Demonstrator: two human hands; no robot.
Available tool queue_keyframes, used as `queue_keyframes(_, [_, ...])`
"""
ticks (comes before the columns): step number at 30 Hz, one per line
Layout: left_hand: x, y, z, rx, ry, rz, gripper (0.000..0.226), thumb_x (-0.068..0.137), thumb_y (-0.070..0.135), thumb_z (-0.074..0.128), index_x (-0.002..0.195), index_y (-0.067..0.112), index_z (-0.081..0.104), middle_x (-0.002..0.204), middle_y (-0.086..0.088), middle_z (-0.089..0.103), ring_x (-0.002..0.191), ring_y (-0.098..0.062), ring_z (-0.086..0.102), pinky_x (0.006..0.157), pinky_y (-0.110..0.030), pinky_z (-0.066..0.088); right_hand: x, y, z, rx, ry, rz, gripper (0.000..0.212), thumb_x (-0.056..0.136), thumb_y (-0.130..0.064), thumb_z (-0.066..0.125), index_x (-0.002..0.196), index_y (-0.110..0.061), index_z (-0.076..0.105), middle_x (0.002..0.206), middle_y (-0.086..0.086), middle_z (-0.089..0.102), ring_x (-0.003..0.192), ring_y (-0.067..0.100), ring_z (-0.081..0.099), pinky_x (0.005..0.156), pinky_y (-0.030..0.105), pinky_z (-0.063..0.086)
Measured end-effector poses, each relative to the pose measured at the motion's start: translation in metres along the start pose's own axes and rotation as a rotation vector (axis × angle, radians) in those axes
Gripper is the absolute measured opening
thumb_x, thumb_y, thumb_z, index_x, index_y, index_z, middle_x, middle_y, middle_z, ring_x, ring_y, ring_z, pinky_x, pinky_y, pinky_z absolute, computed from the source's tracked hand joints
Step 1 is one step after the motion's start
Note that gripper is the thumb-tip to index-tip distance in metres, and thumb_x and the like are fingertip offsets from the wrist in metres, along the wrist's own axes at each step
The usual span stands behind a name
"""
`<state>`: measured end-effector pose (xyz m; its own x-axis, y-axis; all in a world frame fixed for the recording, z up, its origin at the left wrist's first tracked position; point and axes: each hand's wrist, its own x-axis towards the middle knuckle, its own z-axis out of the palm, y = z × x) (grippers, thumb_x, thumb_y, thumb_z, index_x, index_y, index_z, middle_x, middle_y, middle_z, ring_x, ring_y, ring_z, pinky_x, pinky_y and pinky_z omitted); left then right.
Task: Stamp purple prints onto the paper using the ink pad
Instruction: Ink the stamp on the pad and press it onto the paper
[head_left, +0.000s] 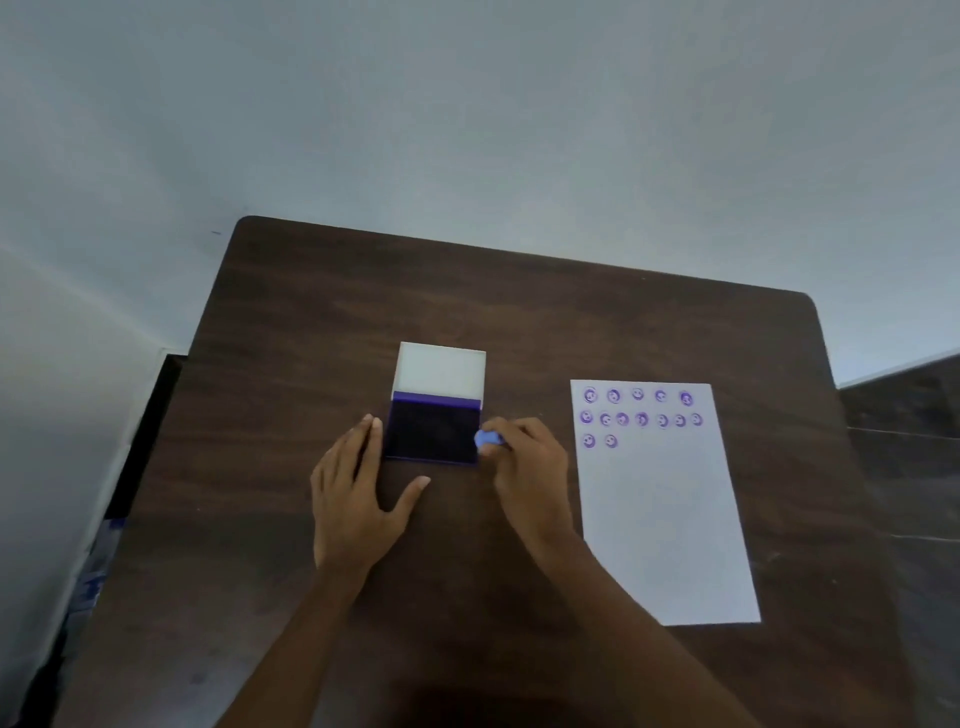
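A purple ink pad (432, 430) lies open at the middle of the dark wooden table (311, 322), its white lid (440, 370) folded back behind it. My left hand (356, 491) rests flat beside the pad's left edge, fingers apart, thumb under the pad's front edge. My right hand (527, 465) pinches a small light-blue stamp (487, 440) at the pad's right edge. To the right lies a white sheet of paper (670, 519) with several round purple smiley prints (640, 418) in three rows near its top.
The table stands against a pale wall (467, 130). A dark floor shows past the right edge (904, 467). Below the prints, the paper is blank.
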<state>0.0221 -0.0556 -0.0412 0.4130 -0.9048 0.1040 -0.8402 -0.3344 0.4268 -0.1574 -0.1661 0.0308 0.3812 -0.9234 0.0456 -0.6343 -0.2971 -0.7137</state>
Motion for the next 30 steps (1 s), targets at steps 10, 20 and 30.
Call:
queue_keyframes(10, [-0.037,0.140,0.056,-0.208,-0.089,0.435,0.057,0.092,0.055,0.058,0.139,0.023,0.054,0.133,0.000,0.058,0.120,-0.018,0.053,0.095,-0.040,0.047,-0.019,0.101,-0.104,-0.192,0.155,0.245,0.028,0.076,-0.006,0.075,0.103,-0.002,0.068,0.103,0.013,0.070,0.090,0.021,0.066,0.087,0.015,0.043])
queue_keyframes(20, [-0.035,0.150,0.074,-0.037,-0.291,0.520,0.063,0.092,0.069,0.035,0.138,0.029,0.053,0.146,0.006,0.050,0.126,-0.019,0.047,0.099,-0.042,0.044,0.002,0.121,-0.103,-0.208,0.106,0.190,0.029,0.073,-0.008,0.077,0.101,-0.005,0.069,0.103,0.012,0.072,0.086,0.023,0.068,0.086,0.022,0.045])
queue_keyframes(30, [-0.037,0.150,0.074,-0.037,-0.323,0.503,0.063,0.091,0.069,0.042,0.140,0.030,0.051,0.147,0.007,0.049,0.127,-0.019,0.046,0.101,-0.043,0.043,0.007,0.124,-0.098,-0.210,0.033,0.197,0.026,0.075,-0.005,0.076,0.100,-0.007,0.070,0.105,0.012,0.071,0.088,0.025,0.066,0.087,0.023,0.044])
